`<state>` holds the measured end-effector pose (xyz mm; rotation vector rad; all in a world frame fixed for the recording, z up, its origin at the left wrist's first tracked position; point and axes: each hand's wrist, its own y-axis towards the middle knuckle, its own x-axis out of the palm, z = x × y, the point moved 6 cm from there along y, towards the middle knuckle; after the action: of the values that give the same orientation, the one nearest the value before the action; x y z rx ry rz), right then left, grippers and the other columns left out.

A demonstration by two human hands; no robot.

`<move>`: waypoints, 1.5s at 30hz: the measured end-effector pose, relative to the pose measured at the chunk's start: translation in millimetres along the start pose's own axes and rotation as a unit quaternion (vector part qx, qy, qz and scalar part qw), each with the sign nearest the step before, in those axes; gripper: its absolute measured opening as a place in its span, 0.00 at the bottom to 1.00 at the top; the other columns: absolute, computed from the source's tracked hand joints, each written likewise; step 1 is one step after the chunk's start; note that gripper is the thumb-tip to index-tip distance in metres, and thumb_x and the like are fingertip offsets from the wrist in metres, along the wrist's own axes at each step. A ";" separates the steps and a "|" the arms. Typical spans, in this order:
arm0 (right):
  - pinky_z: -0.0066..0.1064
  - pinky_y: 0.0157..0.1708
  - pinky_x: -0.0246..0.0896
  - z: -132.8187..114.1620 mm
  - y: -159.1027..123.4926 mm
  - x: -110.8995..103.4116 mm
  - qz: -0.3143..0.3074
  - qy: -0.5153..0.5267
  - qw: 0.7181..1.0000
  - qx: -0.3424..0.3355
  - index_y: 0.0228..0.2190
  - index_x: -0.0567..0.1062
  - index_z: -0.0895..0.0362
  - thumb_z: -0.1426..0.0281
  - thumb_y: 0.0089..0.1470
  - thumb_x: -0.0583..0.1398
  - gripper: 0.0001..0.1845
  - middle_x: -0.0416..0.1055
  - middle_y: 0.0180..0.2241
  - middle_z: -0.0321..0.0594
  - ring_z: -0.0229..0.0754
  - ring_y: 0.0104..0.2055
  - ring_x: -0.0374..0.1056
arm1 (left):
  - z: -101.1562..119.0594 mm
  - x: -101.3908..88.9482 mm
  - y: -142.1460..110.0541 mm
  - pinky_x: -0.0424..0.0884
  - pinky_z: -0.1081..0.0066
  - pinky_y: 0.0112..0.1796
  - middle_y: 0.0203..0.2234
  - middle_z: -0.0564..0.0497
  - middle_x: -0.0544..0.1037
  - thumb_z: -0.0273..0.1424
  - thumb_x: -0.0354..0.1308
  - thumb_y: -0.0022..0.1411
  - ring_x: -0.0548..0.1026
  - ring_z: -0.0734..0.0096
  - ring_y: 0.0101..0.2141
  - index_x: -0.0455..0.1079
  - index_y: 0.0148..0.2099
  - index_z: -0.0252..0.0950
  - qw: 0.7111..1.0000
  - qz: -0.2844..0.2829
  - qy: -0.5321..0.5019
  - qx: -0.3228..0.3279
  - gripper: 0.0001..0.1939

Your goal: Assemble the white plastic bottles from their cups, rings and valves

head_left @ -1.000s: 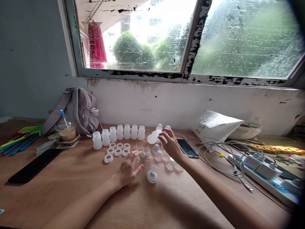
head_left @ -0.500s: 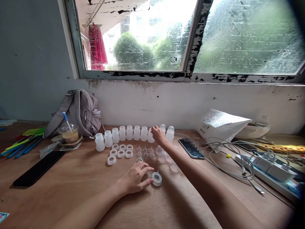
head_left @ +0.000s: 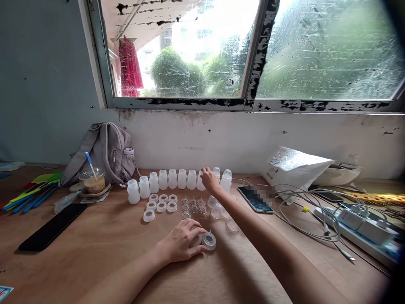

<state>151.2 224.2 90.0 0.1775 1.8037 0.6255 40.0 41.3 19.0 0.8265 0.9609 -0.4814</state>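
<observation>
On the wooden tabletop, my left hand [head_left: 182,240] rests with its fingers apart. Its thumb and index fingertips lie at the near-left edge of a bottle collar with a clear teat in it [head_left: 209,241]. Farther back, my right hand [head_left: 209,179] is closed at the neck of a frosted baby bottle [head_left: 200,182], which it partly covers. That bottle stands in a row of several open-topped bottles [head_left: 172,179]. Two bottles with clear domed caps [head_left: 225,181] stand at the row's right end. White collars [head_left: 161,207], clear teats [head_left: 193,202] and clear caps [head_left: 232,225] lie in front.
To the left are a black phone [head_left: 52,228], a drink cup [head_left: 93,181], a grey backpack [head_left: 106,152] and coloured utensils [head_left: 31,194]. At the right lie another phone [head_left: 255,199], tangled cables [head_left: 295,223], a power strip [head_left: 363,228] and a white bag [head_left: 294,166].
The whole view has shifted slightly downward in the picture. My left fingertips now sit closer against the collar. My right hand stays at the same bottle.
</observation>
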 end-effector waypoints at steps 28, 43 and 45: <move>0.25 0.22 0.50 -22.0 -167.6 -5.1 -0.015 0.316 0.949 -0.006 0.22 0.62 0.56 0.61 0.59 0.41 0.21 0.61 0.18 0.33 0.35 0.20 0.58 | 4.6 10.7 4.0 0.64 0.69 0.41 0.34 0.52 0.71 0.36 0.61 0.47 0.67 0.67 0.38 0.65 0.39 0.37 0.996 0.026 -0.024 -0.086 0.16; 0.22 0.20 0.51 -42.6 -182.1 -0.1 -0.059 0.297 0.940 -0.156 0.32 0.60 0.55 0.74 0.47 0.52 0.07 0.63 0.23 0.32 0.32 0.20 0.58 | -3.3 -12.2 0.9 0.66 0.64 0.37 0.34 0.48 0.73 0.31 0.55 0.51 0.70 0.63 0.36 0.62 0.43 0.35 0.987 0.124 0.100 0.022 0.15; 0.22 0.20 0.50 -43.5 -183.0 2.3 -0.060 0.296 0.938 -0.168 0.30 0.59 0.55 0.76 0.46 0.51 0.07 0.63 0.23 0.32 0.31 0.19 0.57 | 0.8 -12.0 1.8 0.67 0.64 0.36 0.34 0.48 0.73 0.30 0.54 0.50 0.70 0.63 0.35 0.62 0.43 0.35 0.987 0.116 0.106 0.021 0.16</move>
<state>145.0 56.3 5.4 -0.3910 2.2191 0.9578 35.5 41.8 30.3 1.0296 1.0364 -0.2166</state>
